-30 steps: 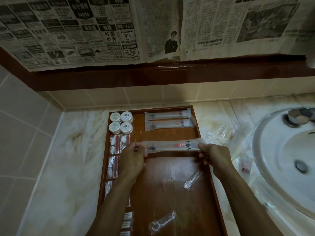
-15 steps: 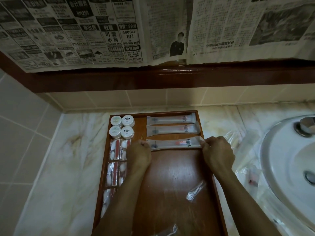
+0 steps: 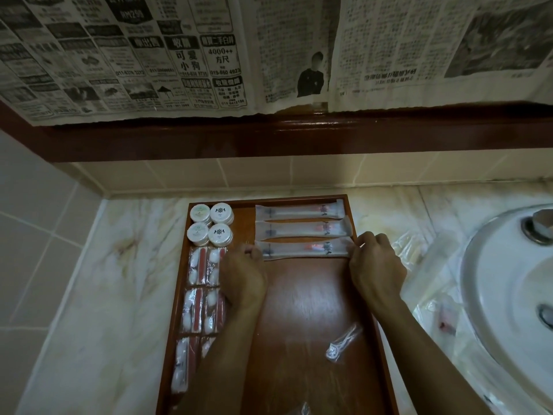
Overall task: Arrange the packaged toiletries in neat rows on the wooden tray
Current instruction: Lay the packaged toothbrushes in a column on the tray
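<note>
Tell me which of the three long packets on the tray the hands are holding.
The nearest packet, third from the wall. The left hand and right hand pinch its two ends; the other two packets lie untouched behind it.

sink [image 3: 508,295] cut off, left hand [image 3: 244,277] blurred
</note>
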